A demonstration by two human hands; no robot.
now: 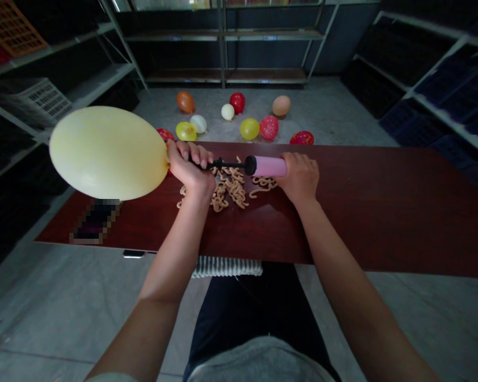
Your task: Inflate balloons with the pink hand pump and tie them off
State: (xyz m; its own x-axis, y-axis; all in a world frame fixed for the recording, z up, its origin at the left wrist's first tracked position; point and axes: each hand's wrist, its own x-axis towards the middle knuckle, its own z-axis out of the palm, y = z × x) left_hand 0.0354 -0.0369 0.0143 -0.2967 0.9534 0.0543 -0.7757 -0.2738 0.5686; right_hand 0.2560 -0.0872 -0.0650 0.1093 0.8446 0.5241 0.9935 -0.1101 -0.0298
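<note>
While the left hand [191, 172] is clenched round the black end of the hand pump [250, 165], the right hand [301, 178] grasps its pink barrel [271, 166]. The pale yellow balloon [107, 153] lies directly to the left of the left hand, its neck meeting that fist on the thumb side; whether fingers pinch the neck, or a nozzle enters it, cannot be told, since the grip hides the join. The balloon's long axis runs side to side, roughly in line with the pump, so that balloon, left hand, black rod [235, 165] and right hand form one row. The left hand is by far the nearer to the balloon. Between the hands and below the rod, curled tan strands [233, 188] are heaped on the table [390, 207]. Beyond both hands, small balloons [249, 129] rest on the floor.
</note>
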